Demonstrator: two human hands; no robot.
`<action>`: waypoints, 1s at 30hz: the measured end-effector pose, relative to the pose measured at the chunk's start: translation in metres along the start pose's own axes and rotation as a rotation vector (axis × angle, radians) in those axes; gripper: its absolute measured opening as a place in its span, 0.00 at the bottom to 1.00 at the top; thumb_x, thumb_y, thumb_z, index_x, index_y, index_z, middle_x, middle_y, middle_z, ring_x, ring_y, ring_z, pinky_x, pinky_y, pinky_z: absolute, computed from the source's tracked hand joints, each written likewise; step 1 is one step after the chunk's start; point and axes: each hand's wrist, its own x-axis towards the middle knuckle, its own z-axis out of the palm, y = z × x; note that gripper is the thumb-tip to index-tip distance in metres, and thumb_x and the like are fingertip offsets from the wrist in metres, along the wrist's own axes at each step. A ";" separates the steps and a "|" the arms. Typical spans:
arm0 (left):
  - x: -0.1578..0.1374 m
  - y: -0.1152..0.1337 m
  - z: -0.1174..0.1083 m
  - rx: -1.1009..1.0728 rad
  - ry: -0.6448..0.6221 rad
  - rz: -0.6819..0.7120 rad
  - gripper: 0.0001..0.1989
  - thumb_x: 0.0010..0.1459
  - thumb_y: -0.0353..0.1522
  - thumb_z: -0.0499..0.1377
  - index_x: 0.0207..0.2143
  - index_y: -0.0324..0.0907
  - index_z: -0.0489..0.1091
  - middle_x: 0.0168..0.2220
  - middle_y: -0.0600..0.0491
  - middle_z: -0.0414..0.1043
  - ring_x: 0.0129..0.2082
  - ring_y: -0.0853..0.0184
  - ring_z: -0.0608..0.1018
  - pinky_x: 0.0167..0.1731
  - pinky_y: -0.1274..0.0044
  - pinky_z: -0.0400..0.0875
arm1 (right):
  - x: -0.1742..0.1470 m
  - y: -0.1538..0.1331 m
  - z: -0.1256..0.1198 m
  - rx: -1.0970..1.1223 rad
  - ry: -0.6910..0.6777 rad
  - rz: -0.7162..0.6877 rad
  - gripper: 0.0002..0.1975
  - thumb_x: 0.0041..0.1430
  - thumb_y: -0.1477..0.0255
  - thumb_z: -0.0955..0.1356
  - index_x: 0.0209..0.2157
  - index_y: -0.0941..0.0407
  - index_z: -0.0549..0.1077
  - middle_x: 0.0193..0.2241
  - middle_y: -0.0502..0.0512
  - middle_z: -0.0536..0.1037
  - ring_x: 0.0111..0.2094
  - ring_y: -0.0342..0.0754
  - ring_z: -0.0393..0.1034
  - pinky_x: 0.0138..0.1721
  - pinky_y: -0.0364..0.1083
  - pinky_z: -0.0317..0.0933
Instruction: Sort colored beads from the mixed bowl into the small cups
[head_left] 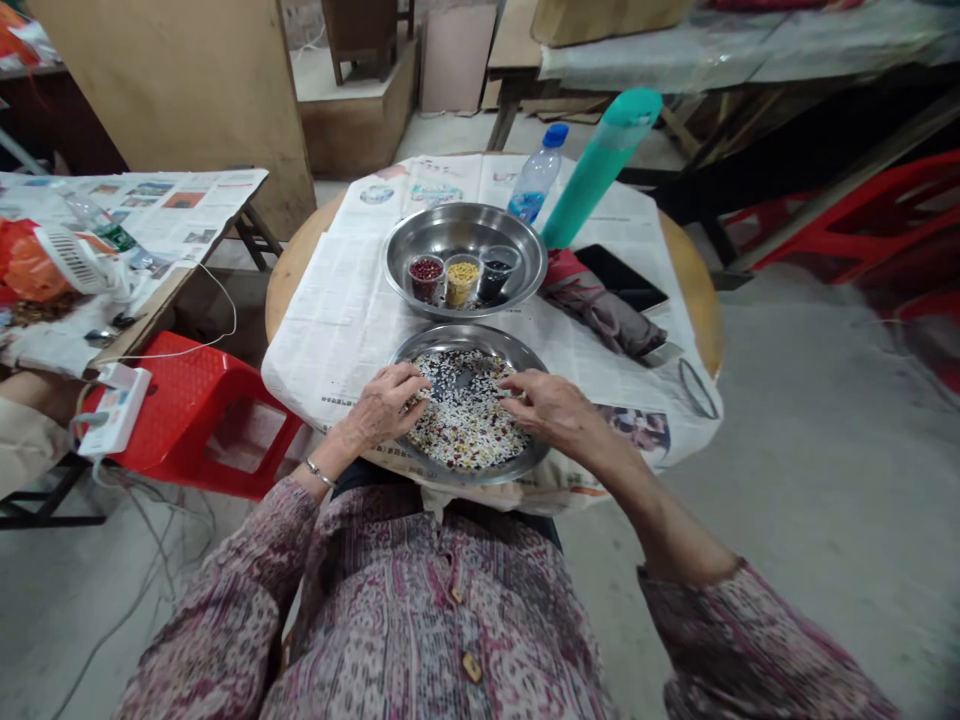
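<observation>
A shallow steel plate (517,468) at the near table edge holds a spread of white grains (480,415) mixed with red, yellow and black ones. Over its left side my left hand (386,402) is curled, fingertips drawn in at the grains; anything in them is too small to make out. My right hand (551,408) reaches over the right side, thumb and forefinger apart, no object visible between them. Behind the plate, a steel basin (397,275) contains clear cups of red beans (426,272), yellow grains (462,278) and black beans (495,275).
Newspaper (322,330) covers the round table. A water bottle (536,175), a green cylinder (600,165), a folded umbrella (600,305) and a dark tablet (622,278) stand or lie right of the basin. To the left are a red stool (187,400) and a power strip (116,410).
</observation>
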 end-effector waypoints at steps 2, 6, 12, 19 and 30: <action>0.000 0.005 -0.005 0.073 -0.120 0.005 0.20 0.59 0.34 0.63 0.53 0.41 0.65 0.56 0.42 0.66 0.57 0.53 0.70 0.56 0.61 0.69 | -0.008 0.003 0.003 -0.136 -0.032 -0.003 0.12 0.59 0.73 0.65 0.44 0.57 0.75 0.42 0.63 0.79 0.44 0.56 0.73 0.47 0.52 0.64; -0.001 0.014 0.000 0.124 -0.238 -0.080 0.34 0.50 0.38 0.70 0.55 0.40 0.61 0.58 0.37 0.62 0.56 0.46 0.69 0.51 0.59 0.72 | -0.016 -0.004 0.016 -0.211 -0.099 0.040 0.14 0.56 0.72 0.67 0.45 0.56 0.73 0.45 0.64 0.77 0.47 0.58 0.72 0.49 0.52 0.64; 0.016 0.025 0.030 -0.015 -0.289 -0.226 0.21 0.53 0.28 0.64 0.50 0.34 0.66 0.49 0.37 0.68 0.46 0.51 0.76 0.48 0.61 0.75 | 0.004 -0.016 0.047 0.037 0.003 -0.067 0.17 0.51 0.75 0.66 0.45 0.55 0.73 0.43 0.60 0.79 0.45 0.56 0.71 0.48 0.51 0.63; 0.053 0.014 0.043 -0.096 -0.239 -0.406 0.17 0.49 0.22 0.60 0.44 0.34 0.74 0.39 0.44 0.77 0.43 0.54 0.79 0.47 0.64 0.74 | 0.030 -0.027 0.037 0.290 -0.025 0.076 0.07 0.49 0.76 0.64 0.30 0.55 0.73 0.23 0.50 0.74 0.28 0.47 0.67 0.31 0.44 0.56; 0.011 0.061 -0.007 -0.199 -0.382 -0.115 0.20 0.61 0.25 0.57 0.56 0.40 0.66 0.52 0.47 0.74 0.52 0.60 0.75 0.55 0.67 0.70 | -0.024 -0.031 0.018 0.208 -0.089 -0.226 0.13 0.54 0.80 0.65 0.39 0.55 0.77 0.39 0.57 0.80 0.39 0.49 0.72 0.44 0.48 0.63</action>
